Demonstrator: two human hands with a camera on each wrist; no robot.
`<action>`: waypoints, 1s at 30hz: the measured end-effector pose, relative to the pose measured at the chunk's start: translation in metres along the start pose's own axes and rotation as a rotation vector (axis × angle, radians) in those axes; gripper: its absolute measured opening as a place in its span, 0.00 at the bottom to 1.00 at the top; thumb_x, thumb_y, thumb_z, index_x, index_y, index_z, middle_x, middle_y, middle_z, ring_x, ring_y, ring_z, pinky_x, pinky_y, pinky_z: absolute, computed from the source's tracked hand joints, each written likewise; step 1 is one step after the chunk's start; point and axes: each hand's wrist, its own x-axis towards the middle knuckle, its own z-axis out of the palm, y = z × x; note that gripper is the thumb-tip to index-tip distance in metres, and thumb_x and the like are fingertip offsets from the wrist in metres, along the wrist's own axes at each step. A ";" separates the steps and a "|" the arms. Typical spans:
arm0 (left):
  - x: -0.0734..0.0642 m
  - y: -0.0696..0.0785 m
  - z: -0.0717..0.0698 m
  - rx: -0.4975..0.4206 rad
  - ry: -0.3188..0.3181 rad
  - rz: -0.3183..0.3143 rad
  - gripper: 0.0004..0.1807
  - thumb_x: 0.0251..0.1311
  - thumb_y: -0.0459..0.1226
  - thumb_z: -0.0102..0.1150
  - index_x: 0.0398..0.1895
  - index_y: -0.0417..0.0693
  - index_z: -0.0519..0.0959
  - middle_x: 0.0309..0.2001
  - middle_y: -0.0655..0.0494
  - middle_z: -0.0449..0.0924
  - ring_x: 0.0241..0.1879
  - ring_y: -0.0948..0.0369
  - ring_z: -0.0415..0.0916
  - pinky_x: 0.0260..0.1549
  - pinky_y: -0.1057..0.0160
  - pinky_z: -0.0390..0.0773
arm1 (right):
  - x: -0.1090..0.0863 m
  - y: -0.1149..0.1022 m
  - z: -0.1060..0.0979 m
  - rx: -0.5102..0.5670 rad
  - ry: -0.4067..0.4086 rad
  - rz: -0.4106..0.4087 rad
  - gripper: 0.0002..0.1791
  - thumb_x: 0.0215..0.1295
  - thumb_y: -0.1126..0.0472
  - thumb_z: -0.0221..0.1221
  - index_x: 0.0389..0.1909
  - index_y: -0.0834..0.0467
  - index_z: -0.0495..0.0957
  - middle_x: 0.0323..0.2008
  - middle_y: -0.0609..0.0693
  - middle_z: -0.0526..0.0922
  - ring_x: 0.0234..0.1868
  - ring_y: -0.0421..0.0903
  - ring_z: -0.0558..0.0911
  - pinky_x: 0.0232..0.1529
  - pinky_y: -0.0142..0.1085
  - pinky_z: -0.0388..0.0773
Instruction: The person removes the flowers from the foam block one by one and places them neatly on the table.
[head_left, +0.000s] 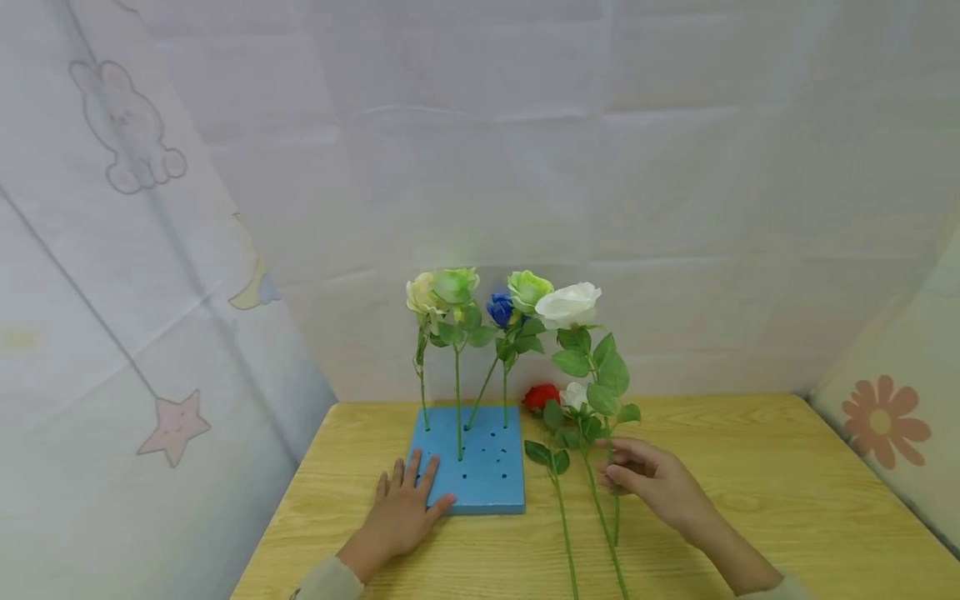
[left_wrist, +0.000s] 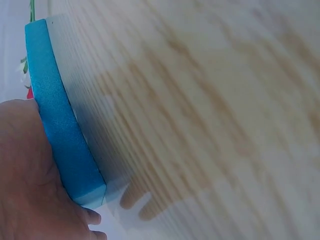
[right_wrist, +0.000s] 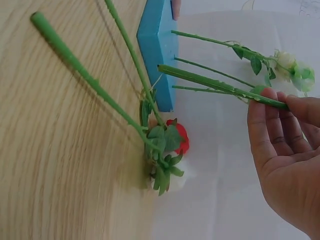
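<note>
Left hand [head_left: 405,508] lies flat, fingers spread, over the near-left corner of the blue board [head_left: 489,493]; grips nothing, probably bracing it against sliding. Right hand [head_left: 660,483] pinches a white rose [head_left: 568,305] by its green stem [head_left: 617,517], thumb against fingers, flower up, beside the board's right side. Grip sits above the cut end, which hangs free, likely so the tip can be steered.

4 flowers stand in the board's holes: cream rose [head_left: 422,295], 2 green roses [head_left: 529,288], blue flower [head_left: 500,309]. 1 stem leans; the holes presumably hold them up. Nearer holes are bare. Red rose [head_left: 542,397] and other white rose [head_left: 574,397] lie right of the board, stems toward the person, probably for easy reach.

Desk [head_left: 750,508]: yellowish wood grain. Pale sheets [head_left: 480,167] hang behind and at both sides, printed with rabbit [head_left: 127,125], star [head_left: 175,427], moon [head_left: 251,287], red flower [head_left: 885,422].
</note>
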 end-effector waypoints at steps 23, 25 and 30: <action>-0.002 0.003 -0.004 0.021 0.000 0.008 0.44 0.60 0.70 0.26 0.75 0.60 0.44 0.74 0.46 0.37 0.70 0.38 0.40 0.61 0.32 0.43 | -0.024 0.028 -0.030 0.019 0.019 0.130 0.31 0.67 0.53 0.55 0.65 0.64 0.62 0.45 0.63 0.77 0.45 0.56 0.81 0.43 0.43 0.80; -0.003 0.004 -0.005 0.019 0.001 0.010 0.43 0.61 0.69 0.28 0.75 0.59 0.45 0.74 0.46 0.38 0.70 0.38 0.40 0.61 0.32 0.44 | -0.025 0.032 -0.032 0.022 0.023 0.144 0.32 0.66 0.53 0.55 0.66 0.65 0.61 0.46 0.64 0.77 0.45 0.57 0.81 0.43 0.42 0.80; -0.004 0.005 -0.004 0.017 -0.003 0.009 0.43 0.62 0.68 0.29 0.75 0.58 0.46 0.74 0.45 0.38 0.70 0.37 0.40 0.61 0.32 0.44 | -0.026 0.044 -0.039 0.004 0.040 0.175 0.32 0.66 0.53 0.56 0.66 0.65 0.61 0.47 0.67 0.75 0.46 0.56 0.81 0.43 0.42 0.80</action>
